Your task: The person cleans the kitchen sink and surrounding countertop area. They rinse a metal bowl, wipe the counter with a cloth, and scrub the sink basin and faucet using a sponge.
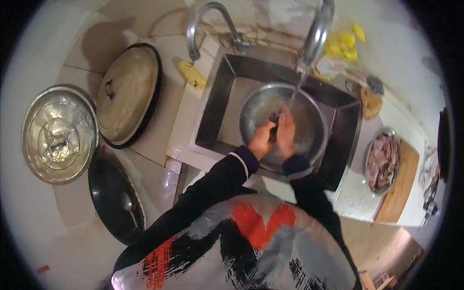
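Note:
Both hands are over a round metal basin (pixel 250 105), which sits inside the stainless steel sink (pixel 224 108). My left hand (pixel 261 141) is closed around a small dark object (pixel 274 125); its kind is unclear. Pressed close to that object, my right hand (pixel 286 136) has its fingers stretched forward and is slightly blurred. A thin stream of water (pixel 295 92) runs from the right-hand faucet (pixel 314 40) onto the fingertips. Some water seems to stand in the basin.
A second faucet (pixel 214 5) arches over a yellow sponge (pixel 193 75) at left. Beyond lie a lidded pan (pixel 127 94), a metal lid (pixel 59 134) and a wok (pixel 112 195) with a ladle. To the right, a bowl of raw meat (pixel 383 159) stands by a wooden board (pixel 400 185).

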`<state>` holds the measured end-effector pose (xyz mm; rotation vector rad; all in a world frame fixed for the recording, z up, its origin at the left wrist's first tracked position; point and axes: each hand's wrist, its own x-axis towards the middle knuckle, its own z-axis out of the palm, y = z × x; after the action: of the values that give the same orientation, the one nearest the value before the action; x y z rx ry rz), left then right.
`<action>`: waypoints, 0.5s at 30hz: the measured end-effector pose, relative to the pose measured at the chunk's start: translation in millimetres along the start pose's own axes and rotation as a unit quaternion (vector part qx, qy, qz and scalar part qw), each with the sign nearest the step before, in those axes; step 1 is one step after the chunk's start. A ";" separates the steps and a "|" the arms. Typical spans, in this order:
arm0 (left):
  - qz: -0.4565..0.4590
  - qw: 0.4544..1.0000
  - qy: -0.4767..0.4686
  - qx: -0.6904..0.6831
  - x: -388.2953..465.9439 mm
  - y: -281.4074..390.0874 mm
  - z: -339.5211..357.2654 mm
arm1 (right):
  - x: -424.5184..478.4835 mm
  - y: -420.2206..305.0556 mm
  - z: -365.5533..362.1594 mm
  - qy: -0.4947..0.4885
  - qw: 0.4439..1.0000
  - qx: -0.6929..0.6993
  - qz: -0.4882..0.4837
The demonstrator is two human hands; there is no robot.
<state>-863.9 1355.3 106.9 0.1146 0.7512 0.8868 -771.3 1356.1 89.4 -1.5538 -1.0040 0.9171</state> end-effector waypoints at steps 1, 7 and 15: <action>-0.009 0.999 0.030 -0.032 -2.9 14.0 8.7 | -28.0 -23.6 5.2 -0.045 0.997 -0.015 -0.059; -0.002 0.998 -0.002 -0.061 -10.4 -1.0 -9.1 | -5.4 -21.5 2.8 -0.116 0.990 0.015 0.075; -0.062 0.997 -0.010 -0.045 0.2 19.1 -19.7 | -64.7 8.6 28.3 -0.033 0.992 -0.067 -0.101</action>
<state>-889.0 1363.6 99.6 -0.0035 0.6918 0.7989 -819.5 1304.6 79.9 -1.5078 -1.2684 0.7770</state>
